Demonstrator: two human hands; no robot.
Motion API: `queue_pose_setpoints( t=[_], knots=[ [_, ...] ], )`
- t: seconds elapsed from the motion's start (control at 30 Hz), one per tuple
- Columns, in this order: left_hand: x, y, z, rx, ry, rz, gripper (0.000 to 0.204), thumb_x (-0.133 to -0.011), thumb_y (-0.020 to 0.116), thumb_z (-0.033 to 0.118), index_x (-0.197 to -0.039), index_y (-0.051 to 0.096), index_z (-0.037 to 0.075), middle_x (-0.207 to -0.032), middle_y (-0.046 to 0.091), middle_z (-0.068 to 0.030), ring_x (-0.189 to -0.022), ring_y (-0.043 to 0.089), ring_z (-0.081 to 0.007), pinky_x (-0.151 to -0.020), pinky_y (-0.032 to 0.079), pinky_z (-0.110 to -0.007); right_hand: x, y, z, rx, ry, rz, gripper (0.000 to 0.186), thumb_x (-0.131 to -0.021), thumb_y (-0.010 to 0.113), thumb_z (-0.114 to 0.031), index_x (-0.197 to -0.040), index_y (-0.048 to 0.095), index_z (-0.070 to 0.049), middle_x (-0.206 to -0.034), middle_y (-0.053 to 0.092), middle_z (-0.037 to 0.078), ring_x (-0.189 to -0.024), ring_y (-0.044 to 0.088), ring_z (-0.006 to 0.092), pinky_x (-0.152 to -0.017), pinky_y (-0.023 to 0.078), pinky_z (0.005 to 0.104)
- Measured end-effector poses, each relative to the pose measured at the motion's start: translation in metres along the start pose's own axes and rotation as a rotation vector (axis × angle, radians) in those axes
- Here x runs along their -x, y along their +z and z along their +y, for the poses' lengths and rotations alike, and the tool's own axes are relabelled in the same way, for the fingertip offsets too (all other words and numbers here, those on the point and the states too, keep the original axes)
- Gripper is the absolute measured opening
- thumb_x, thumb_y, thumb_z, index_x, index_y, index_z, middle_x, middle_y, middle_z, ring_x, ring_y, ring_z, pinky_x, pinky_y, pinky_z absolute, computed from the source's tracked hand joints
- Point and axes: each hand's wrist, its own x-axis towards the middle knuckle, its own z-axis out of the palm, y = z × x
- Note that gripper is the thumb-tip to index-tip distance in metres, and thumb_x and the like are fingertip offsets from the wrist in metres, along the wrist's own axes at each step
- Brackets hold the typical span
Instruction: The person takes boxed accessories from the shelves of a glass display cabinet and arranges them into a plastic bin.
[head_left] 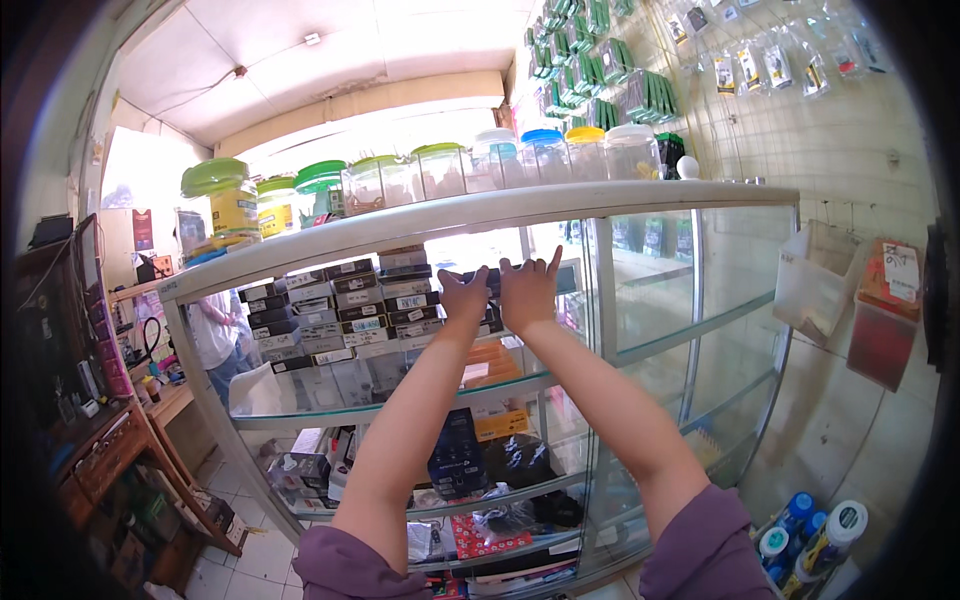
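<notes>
Both my arms, in purple sleeves, reach forward into a glass display cabinet [480, 212]. My left hand [464, 298] and my right hand [530, 292] meet on a small dark box [494, 284], closed round its two ends. The little finger of my right hand sticks up, away from the box. Most of the box is hidden behind my fingers. Left of my hands, on the upper glass shelf, stand stacks of flat black and white boxes [355, 308] with handwritten labels. An orange stack [488, 362] lies below my hands.
Plastic jars [440, 172] with coloured lids line the cabinet top. Lower shelves hold a dark blue box [457, 455] and plastic-wrapped goods. Containers [886, 315] hang on the right wall, above bottles [835, 535] on the floor. A person [212, 335] stands beyond the cabinet's left side.
</notes>
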Motion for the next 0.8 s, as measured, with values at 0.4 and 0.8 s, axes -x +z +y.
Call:
queue_pose_setpoints(
  t=[0.4,0.8],
  knots=[
    [0.114,-0.076,0.061,0.301,-0.008,0.112,0.053,-0.068,0.078,0.039,-0.099,0.051,0.006,-0.089,0.06,-0.0121,-0.079,0.058,-0.0216,-0.065,0.048,-0.035,0.076,-0.097,-0.016,-0.177,-0.177,0.272,0.06,-0.059,0.082,-0.013,-0.116,0.062,-0.014,-0.094,0.06,0.015,-0.104,0.057,0.0304,-0.115,0.015,0.0544],
    [0.341,-0.192,0.135,0.52,-0.271,-0.361,0.025,-0.083,0.062,0.025,-0.099,0.061,0.006,-0.095,0.059,-0.0072,-0.083,0.056,-0.0186,-0.076,0.046,-0.034,0.27,-0.26,-0.041,-0.412,-0.233,0.311,0.057,-0.062,0.079,-0.013,-0.116,0.063,-0.019,-0.096,0.062,0.012,-0.112,0.054,0.0283,-0.113,0.008,0.0624]
  ],
)
